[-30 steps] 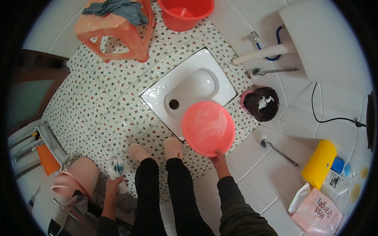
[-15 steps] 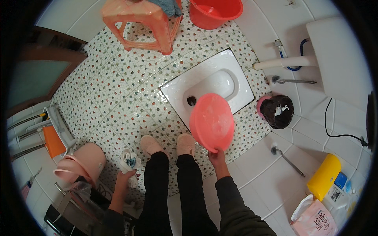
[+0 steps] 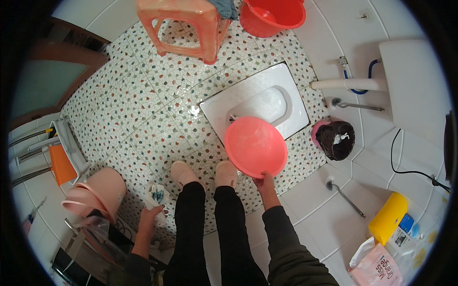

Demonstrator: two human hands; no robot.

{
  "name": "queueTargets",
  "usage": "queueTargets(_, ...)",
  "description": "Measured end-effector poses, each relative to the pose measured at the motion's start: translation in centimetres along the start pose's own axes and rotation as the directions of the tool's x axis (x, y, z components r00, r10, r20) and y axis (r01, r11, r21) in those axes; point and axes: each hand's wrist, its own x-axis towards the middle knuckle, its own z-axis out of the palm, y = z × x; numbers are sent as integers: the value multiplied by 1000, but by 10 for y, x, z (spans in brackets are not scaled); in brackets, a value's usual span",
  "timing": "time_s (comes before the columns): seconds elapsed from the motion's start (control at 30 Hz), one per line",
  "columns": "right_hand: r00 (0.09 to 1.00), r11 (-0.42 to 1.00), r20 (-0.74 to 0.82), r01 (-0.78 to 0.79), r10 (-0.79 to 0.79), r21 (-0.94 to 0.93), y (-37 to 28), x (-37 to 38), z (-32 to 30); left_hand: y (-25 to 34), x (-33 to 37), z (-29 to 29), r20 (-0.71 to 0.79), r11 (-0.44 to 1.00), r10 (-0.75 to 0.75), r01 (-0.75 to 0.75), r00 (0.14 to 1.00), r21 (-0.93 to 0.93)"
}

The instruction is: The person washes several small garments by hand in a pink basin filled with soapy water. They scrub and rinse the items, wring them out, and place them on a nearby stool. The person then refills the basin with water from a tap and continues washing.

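Observation:
My right hand (image 3: 266, 182) grips the near rim of a round pink plastic basin (image 3: 256, 147), thumb on the inner side. The basin hangs over the near edge of a white squat toilet (image 3: 217, 112) set in the floor, covering part of its drain end; no water shows inside, only a wet sheen. On the left, my left hand (image 3: 149, 217) is closed on a crumpled white cloth (image 3: 155, 196) with a bluish patch. The cloth droops beside my left shoe, over the speckled floor.
An orange plastic stool (image 3: 186, 28) and a red bucket (image 3: 272, 19) stand at the far side. A lined trash bin (image 3: 336, 139) is right of the toilet. Pink buckets (image 3: 107, 190) and a leaning orange dustpan (image 3: 62, 165) are at the left. A toilet brush (image 3: 346, 197) rests by the right wall.
The basin has tipped back, so more of its inside faces up, and it has shifted slightly left. My left hand keeps its hold on the cloth. The whole view has shifted a little.

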Motion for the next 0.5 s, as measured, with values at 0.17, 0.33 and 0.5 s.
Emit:
queueTargets(0.17, 999, 998, -30, -29, 27, -63, -10, -4, -4, -6, 3, -3, -5, 999, 23, -23, 1000, -39)
queueTargets(0.33, 979, 989, 187, -100, 78, 112, 33, 1, -14, -5, 7, 2, -12, 996, 10, -11, 1000, -89)
queueTargets(0.5, 954, 988, 299, -73, 30, 135, 83, -20, 28, 2, -1, 1, -73, 997, 12, -18, 997, -81)
